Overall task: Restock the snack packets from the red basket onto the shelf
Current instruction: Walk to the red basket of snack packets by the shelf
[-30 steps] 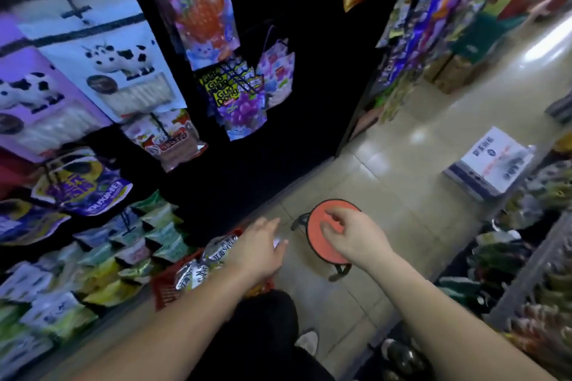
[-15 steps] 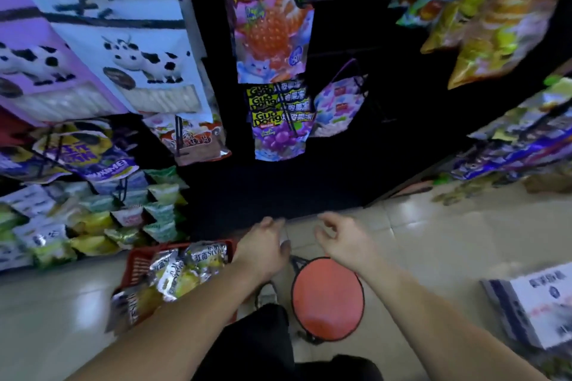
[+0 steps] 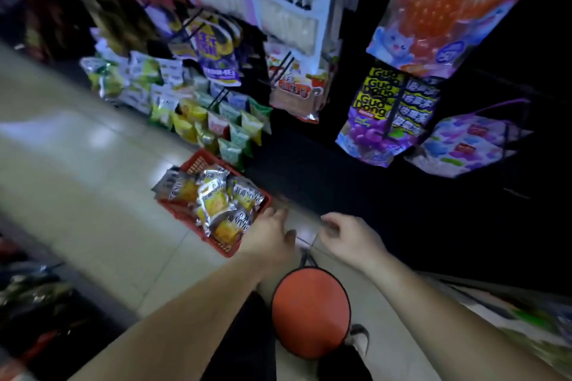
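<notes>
The red basket [image 3: 198,164] is sitting on the floor [image 3: 93,195] below the shelf [image 3: 223,120], with snack packets [image 3: 216,201] heaping over its rim. The left hand [image 3: 269,235] is hovering at its near corner, fingers relaxed and empty. The right hand [image 3: 349,238] is hanging loosely curled, seemingly empty. A hasty grab risks toppling overhanging packets.

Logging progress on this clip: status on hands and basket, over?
Left hand empty, open, at corner of red basket. Right hand empty, loosely curled. Snack packets piled in basket, none picked. Orange stool under hands.
</notes>
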Tool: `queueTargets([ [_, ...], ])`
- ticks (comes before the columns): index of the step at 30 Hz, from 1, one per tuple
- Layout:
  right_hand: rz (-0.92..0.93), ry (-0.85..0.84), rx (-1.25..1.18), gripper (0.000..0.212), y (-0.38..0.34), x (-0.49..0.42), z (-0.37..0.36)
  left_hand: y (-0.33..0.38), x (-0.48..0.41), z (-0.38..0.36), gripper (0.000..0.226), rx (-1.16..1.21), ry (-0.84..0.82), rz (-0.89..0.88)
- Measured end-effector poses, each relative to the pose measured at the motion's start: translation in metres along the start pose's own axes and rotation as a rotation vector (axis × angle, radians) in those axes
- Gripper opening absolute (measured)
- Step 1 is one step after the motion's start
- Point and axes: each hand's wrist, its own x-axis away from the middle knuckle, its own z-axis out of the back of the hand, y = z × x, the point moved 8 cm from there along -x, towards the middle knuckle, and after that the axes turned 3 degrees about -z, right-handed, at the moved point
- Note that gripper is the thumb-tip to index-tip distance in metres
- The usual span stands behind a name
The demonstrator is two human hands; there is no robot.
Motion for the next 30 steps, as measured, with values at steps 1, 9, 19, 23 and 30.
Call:
queueTargets([
  [1,0.012,-0.019,0.015,0.045,-0.008,-0.004,-0.004,-0.01,0.005,0.002,0.042,0.007,0.014,0.012],
  [9,0.042,-0.088,0.159,0.036,-0.085,-0.093,-0.074,-0.134,-0.047,-0.006,0.054,0.048,-0.034,0.105],
  [19,0.05,-0.09,0.248,0.027,-0.047,-0.279,-0.187,-0.245,-0.189,-0.125,0.054,0.055,-0.098,0.164],
  [23,0.172,-0.083,0.244,0.026,-0.032,-0.365,-0.245,-0.293,-0.25,-0.181,0.041,0.052,-0.031,0.214],
  [30,0.276,0.043,0.06,0.033,-0.02,-0.462,-0.314,-0.351,-0.318,-0.198,0.048,-0.36,0.213,0.182],
])
